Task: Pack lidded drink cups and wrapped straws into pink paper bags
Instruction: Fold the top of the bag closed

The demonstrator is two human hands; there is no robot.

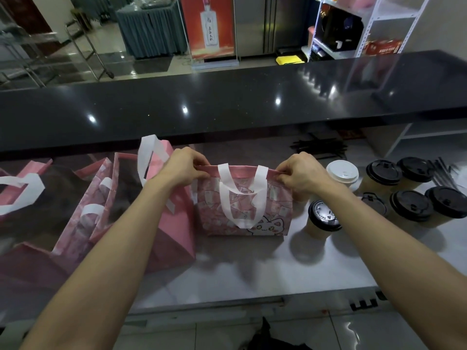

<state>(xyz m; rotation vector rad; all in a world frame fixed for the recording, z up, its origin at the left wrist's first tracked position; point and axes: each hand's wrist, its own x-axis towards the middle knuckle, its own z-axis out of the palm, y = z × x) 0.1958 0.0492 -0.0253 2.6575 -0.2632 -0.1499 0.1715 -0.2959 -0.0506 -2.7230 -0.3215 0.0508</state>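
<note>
A pink cat-print paper bag (275,213) with white handles stands upright on the white counter (252,269). My left hand (184,168) pinches its top rim at the left corner, my right hand (300,173) pinches the rim at the right corner. The bag's mouth looks pressed shut; its inside is hidden. Right of the bag stand several lidded cups: one with a black lid (322,219) nearest, one with a white lid (342,171), and more black-lidded ones (410,205). Dark wrapped straws (318,147) lie behind the cups.
More pink bags (174,231) stand open and crowded at the left, one (22,193) at the far left edge. A black raised counter ledge (227,107) runs across behind the work surface. A few more straws (444,173) lie at the far right.
</note>
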